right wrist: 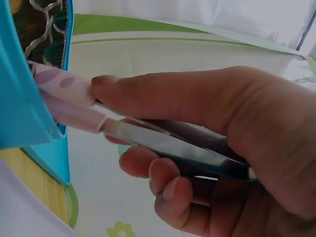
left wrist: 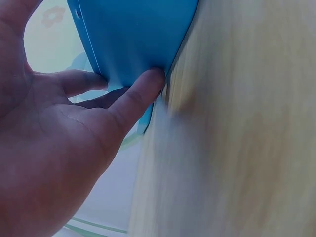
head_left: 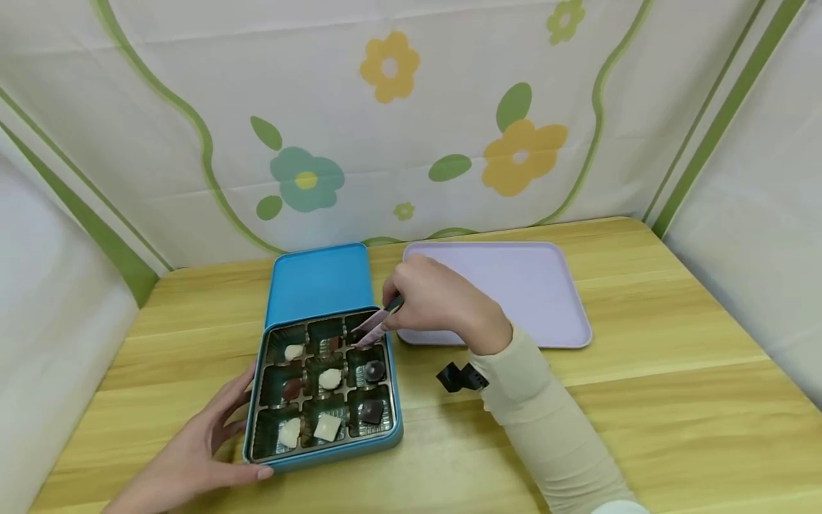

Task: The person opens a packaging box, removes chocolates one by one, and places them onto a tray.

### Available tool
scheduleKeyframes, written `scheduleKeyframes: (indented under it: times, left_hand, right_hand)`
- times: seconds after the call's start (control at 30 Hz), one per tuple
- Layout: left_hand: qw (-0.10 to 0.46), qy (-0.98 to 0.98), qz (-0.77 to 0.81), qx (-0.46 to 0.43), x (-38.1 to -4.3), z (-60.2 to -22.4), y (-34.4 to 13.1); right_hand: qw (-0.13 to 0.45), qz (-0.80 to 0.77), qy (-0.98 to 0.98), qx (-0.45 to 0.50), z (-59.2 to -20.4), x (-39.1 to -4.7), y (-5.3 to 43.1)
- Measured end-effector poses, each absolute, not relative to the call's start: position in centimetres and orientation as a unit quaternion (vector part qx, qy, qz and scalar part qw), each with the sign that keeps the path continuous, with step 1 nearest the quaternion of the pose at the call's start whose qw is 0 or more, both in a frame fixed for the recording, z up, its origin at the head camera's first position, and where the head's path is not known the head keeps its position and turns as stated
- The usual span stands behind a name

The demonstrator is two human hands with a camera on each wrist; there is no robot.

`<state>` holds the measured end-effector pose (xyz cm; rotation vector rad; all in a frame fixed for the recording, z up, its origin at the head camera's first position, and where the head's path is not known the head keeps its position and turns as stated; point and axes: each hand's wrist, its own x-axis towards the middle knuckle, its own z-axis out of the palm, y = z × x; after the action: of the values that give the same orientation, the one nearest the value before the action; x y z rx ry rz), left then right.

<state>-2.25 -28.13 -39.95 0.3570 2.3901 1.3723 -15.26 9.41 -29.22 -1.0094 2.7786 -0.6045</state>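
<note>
Mid-frame, the right hand (head_left: 427,296) pinches tongs (right wrist: 76,116) inside the tin (head_left: 337,454); a sideways jerk could snag its dividers (head_left: 347,390). Lower left, the left hand (head_left: 200,448) touches it, fingers spread.

Floral curtain (head_left: 385,143): we see it bright in the head view, under soft, even light.
Wood-grain tabletop (head_left: 674,400): we catch a pale sheen near its front; in the left wrist view it smears into blur.
Left hand (left wrist: 64,133): dim to us, a soft shadow on the wood beside its fingertip.
Tongs (right wrist: 163,144): we notice steel glinting beside a dim right hand (right wrist: 261,123).
</note>
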Motion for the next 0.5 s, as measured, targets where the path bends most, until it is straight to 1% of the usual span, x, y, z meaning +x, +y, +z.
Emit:
scheduleKeyframes:
  times: [0.17, 0.5]
  left_hand:
    - [0.171, 0.841, 0.494, 0.140, -2.2, -39.6, -27.9]
    - [0.193, 0.830, 0.509, 0.120, -2.5, -39.5, -27.5]
  right_hand:
    - [0.051, -0.208, 0.916, -0.338, -29.5, -15.6, 9.8]
    - [0.047, -0.219, 0.911, -0.348, -29.9, -15.6, 10.8]
